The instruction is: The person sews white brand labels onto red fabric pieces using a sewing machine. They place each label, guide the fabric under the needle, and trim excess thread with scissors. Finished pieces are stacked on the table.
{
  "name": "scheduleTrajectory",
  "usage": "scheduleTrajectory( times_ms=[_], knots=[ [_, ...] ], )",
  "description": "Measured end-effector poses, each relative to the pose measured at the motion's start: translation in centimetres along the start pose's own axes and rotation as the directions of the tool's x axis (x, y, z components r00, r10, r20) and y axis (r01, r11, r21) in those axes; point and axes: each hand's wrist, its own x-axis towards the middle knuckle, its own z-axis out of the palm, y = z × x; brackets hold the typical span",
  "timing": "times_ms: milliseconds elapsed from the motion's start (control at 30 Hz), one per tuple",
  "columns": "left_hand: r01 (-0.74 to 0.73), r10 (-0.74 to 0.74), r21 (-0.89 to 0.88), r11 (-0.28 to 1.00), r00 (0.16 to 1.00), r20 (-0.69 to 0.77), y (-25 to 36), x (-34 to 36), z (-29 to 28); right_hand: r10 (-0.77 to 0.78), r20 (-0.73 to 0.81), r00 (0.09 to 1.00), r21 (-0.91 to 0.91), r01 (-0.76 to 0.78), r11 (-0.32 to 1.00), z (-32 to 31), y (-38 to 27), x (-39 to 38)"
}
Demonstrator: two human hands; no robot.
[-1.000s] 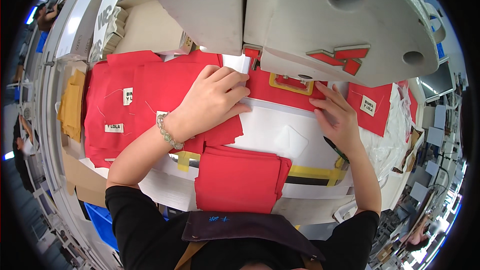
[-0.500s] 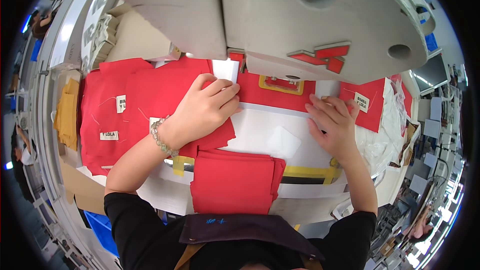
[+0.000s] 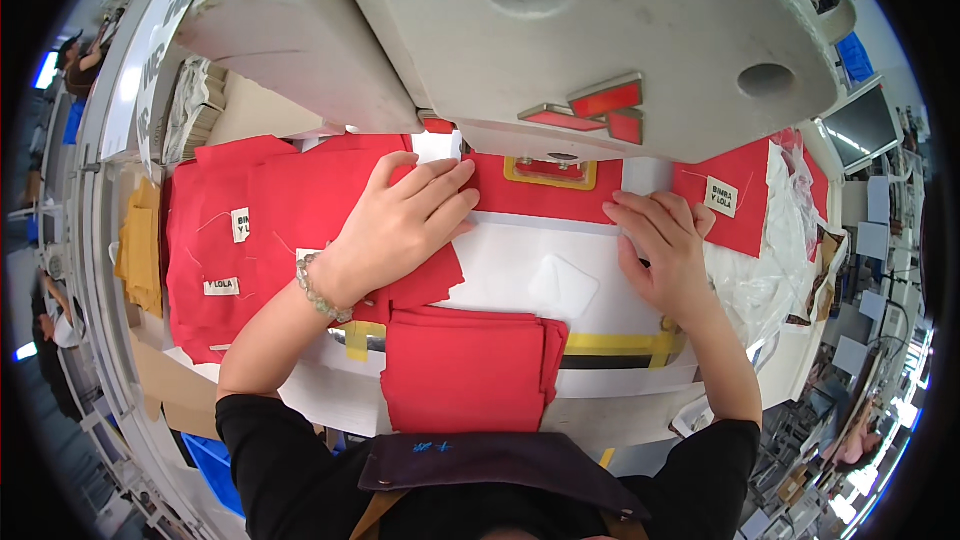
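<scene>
A red fabric piece (image 3: 490,197) lies under the head of a large grey sewing machine (image 3: 640,30). A yellow-edged clear frame (image 3: 550,171) rests on the cloth below that head. My left hand (image 3: 405,220) is laid on the cloth's left end, fingers stretched out and nothing gripped. A beaded bracelet (image 3: 318,290) circles that wrist. My right hand (image 3: 662,245) has its fingertips by the cloth's right end, thumb apart from the fingers, holding nothing. The machine's head hides the cloth's far edge.
Red fabric pieces with white labels (image 3: 222,250) spread on the left. A red fabric stack (image 3: 470,370) overhangs the near table edge. At right lie another labelled red piece (image 3: 715,205) and crumpled clear plastic (image 3: 755,280). Yellow cloths (image 3: 140,250) sit far left.
The whole view has shifted slightly, so the machine head appears farther left and larger. Both hands keep nearly the same place on the cloth, and the cloth stays under the frame.
</scene>
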Motion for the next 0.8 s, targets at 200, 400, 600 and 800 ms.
scheduleTrajectory(
  times_ms=[200, 400, 600, 800],
  knots=[
    [0.024, -0.024, -0.015, 1.000, 1.000, 0.007, -0.10, -0.10, 0.12, -0.004, 0.002, 1.000, 0.027, 0.004, 1.000, 0.66, 0.13, -0.09],
    [0.034, -0.034, -0.018, 0.999, 0.999, 0.009, -0.16, -0.21, 0.19, 0.003, -0.006, 1.000, 0.041, -0.003, 0.999, 0.70, 0.13, -0.21],
    [0.075, -0.074, -0.042, 0.996, 0.997, 0.027, 0.01, -0.20, 0.29, 0.020, -0.013, 1.000, 0.080, -0.019, 0.997, 0.58, 0.11, -0.09],
    [0.075, -0.073, -0.037, 0.997, 0.997, 0.040, 0.07, -0.29, 0.13, 0.051, -0.018, 0.999, 0.141, -0.048, 0.989, 0.86, 0.39, -0.46]
  ],
)
